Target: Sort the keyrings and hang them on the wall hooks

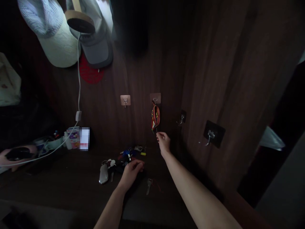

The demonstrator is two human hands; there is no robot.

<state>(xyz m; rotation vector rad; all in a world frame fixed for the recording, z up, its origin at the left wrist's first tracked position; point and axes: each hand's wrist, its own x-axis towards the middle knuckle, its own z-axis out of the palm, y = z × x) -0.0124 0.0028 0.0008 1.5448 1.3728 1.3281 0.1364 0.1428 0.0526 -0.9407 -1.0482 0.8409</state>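
Observation:
My right hand (163,142) is raised to the back panel, thumb and fingers pinched at the lower end of a colourful strap (155,116). This reddish-brown strap with yellow and green parts hangs from a hook; a thin piece shows at my fingertips, too small to name. Low over the shelf, my left hand (132,171) has its fingers curled together beside a pile of keys (128,153); whatever they hold is hidden. Left of it lie a silver oval fob (103,173) and more keys. A single key (149,186) with a red string lies between my forearms.
A bare hook (125,100) is left of the strap; two more hooks (182,118) (210,135) are on the right panel. Caps (95,52) hang upper left, with a white cable (78,76) running down. Small boxes (74,136) stand at the shelf's left.

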